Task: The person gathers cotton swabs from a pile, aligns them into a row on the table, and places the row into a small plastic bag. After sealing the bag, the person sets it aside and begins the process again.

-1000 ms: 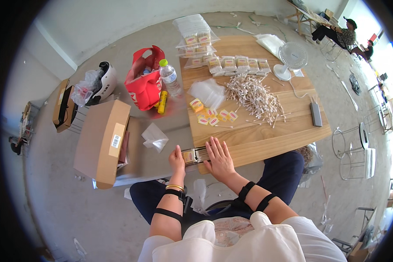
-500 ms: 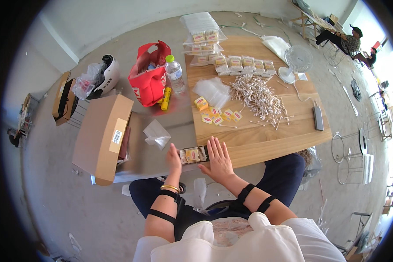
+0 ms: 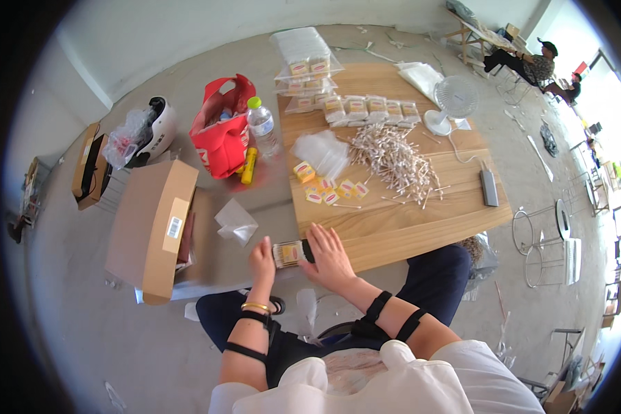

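A small flat pack of cotton swabs (image 3: 287, 254), with a yellow label card among the sticks, lies between my two hands at the table's near edge. My left hand (image 3: 261, 261) is closed at the pack's left end, its fingers pressed together. At the other end, my right hand (image 3: 330, 259) grips a black piece (image 3: 308, 250) against the swabs, its fingers bent over it. Beyond the hands, loose yellow-and-white label cards (image 3: 322, 193) lie beside a heap of cotton swabs (image 3: 397, 160) and clear plastic bags (image 3: 322, 153).
Filled swab packs (image 3: 378, 110) stand in a row behind the heap, near a white fan (image 3: 455, 100) and a grey power bank (image 3: 488, 186). To the left are a cardboard box (image 3: 152, 234), a red bag (image 3: 221, 141), a water bottle (image 3: 261, 124) and a clear bag (image 3: 237, 222).
My hands have come closer together around the pack. My right hand's fingers, stretched flat before, now bend over the black end. The whole view has shifted slightly.
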Tool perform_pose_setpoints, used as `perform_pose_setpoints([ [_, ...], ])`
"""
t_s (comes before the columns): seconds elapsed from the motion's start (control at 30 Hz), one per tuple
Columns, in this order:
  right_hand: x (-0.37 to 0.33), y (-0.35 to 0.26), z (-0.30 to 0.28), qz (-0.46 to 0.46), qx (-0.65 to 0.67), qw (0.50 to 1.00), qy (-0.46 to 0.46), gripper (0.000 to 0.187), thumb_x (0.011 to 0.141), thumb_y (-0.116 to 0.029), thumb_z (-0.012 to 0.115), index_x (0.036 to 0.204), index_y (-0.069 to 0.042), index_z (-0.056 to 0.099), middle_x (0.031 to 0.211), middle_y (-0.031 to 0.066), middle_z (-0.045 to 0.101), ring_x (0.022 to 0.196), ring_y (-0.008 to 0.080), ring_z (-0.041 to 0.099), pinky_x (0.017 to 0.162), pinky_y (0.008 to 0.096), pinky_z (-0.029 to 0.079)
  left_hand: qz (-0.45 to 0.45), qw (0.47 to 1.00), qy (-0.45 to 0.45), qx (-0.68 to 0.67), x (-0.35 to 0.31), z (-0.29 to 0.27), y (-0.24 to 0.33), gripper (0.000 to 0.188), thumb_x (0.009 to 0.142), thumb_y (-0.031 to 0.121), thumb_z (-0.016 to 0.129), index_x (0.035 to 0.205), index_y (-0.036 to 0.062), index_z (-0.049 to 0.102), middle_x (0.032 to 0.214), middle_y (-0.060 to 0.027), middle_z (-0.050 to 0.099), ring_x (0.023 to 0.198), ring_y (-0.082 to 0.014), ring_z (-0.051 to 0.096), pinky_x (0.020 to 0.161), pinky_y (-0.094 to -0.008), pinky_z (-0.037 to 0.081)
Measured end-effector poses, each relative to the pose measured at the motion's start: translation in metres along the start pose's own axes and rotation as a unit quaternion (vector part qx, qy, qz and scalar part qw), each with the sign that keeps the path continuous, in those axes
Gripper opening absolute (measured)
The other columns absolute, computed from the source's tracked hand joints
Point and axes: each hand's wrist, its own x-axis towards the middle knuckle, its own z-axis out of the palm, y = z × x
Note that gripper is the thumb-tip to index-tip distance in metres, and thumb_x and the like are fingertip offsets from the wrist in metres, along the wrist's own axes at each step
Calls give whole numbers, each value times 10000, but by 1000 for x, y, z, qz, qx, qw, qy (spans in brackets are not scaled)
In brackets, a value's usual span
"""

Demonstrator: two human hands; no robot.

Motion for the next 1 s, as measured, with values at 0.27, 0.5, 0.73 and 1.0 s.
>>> perform_pose_setpoints([
  [0.27,31,106,-28,195,5,964,180,322,808,-150,707,1114,-98,622,1139,132,562,1123,340,523,925,465,445,190,977,-22,94,-20,16,96,370,989,286,600,1251,30,543,1314,-188,553,1232,-401,509,1033,-517,394],
  [0.5,-5,103,-35,111,71,988,85,119,815,-112,676,929,-98,645,1044,121,573,1063,330,547,873,454,460,265,896,-291,206,-48,81,130,814,994,423,547,1583,-35,220,1657,-274,165,1555,-424,114,1253,-569,101],
  [0.73,-17,192,-90,193,-41,960,201,248,791,-105,697,1034,-125,649,1132,109,553,1138,329,523,932,454,460,333,830,-321,310,-66,91,116,887,984,522,505,1582,-59,201,1667,-243,170,1561,-387,112,1259,-562,76],
  [1.0,10,225,-88,190,-80,966,158,188,800,-125,717,974,-115,648,1121,97,546,1133,305,521,955,440,449,321,827,-339,313,-69,88,115,903,984,525,505,1599,-39,158,1674,-240,154,1567,-377,115,1253,-571,83],
])
